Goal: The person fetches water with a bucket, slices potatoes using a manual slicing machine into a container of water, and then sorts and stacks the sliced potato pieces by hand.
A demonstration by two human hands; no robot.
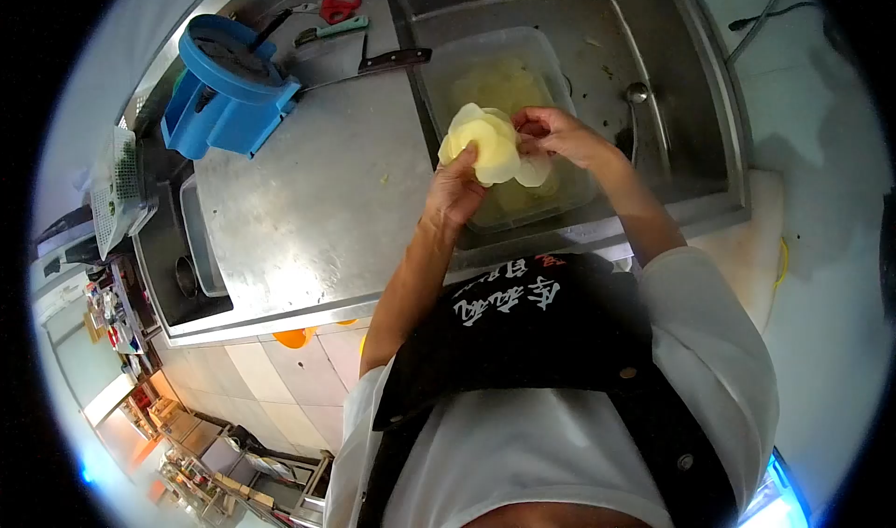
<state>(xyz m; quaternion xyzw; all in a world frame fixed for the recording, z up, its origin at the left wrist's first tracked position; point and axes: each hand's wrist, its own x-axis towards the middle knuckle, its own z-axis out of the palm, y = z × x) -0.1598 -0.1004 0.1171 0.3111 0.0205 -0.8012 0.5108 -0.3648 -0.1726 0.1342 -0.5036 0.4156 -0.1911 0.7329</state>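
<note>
My left hand (455, 188) is closed around a fanned stack of thin, pale yellow potato slices (485, 141), its thumb pressed on top. At the right side of the stack, my right hand (560, 138) pinches with its fingertips at a potato slice (534, 170) that hangs out from the others. Both hands are above a translucent plastic tub (541, 50) in the sink, where more yellowish slices (499, 82) lie in what looks like water. My hands and the stack hide part of the tub.
Left of the sink is a steel worktop (308, 183). Along its far side are a blue slicer-like device (229, 90), a cleaver (396, 59), a green-handled peeler (342, 28) and red-handled scissors (340, 6). A metal ladle (637, 94) rests in the sink at right; a white basket (117, 187) is far left.
</note>
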